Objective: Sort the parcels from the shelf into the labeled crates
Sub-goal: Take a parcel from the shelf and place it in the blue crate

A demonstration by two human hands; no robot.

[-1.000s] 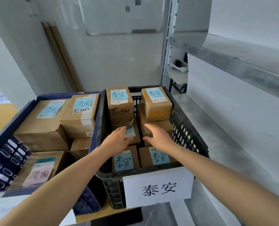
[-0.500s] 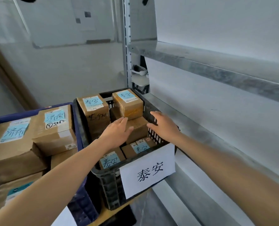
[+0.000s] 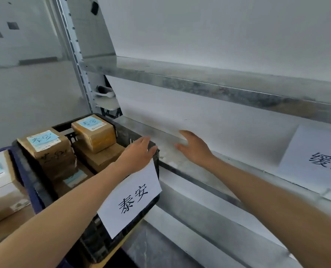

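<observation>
Both hands were empty. The left hand point(image 3: 139, 152) was flat, fingers straight, palm down over the near corner of the black crate point(image 3: 92, 242); couldn't tell if it was actually touching the rim. The right hand point(image 3: 194, 148) was loosely spread over the shelf point(image 3: 170, 161) just beside it, also holding nothing. Biggest worry imo: the left forearm sat right on top of the paper label point(image 3: 130, 198) hanging off the crate's front, so a careless swing toward the shelf could tear it off or fold it, and then the crate wouldn't be labeled. No parcel showed on the bit of shelf around the right hand, so a grab there would get nothing. The parcels I could see were behind and left of the left hand, inside the crate. The top parcel point(image 3: 94, 133) lay perched on another box with its blue label facing up, and its long axis looked roughly level, running away from the hand toward the crate's back, though the wide lens makes that iffy. It could slide off if the crate got bumped. The second parcel point(image 3: 44, 146), further left, seemed to stand on end, label up, long axis vertical. Further left was a blue crate point(image 3: 28, 182), and a white sign point(image 3: 315, 155) sat well right of the right hand.
</observation>
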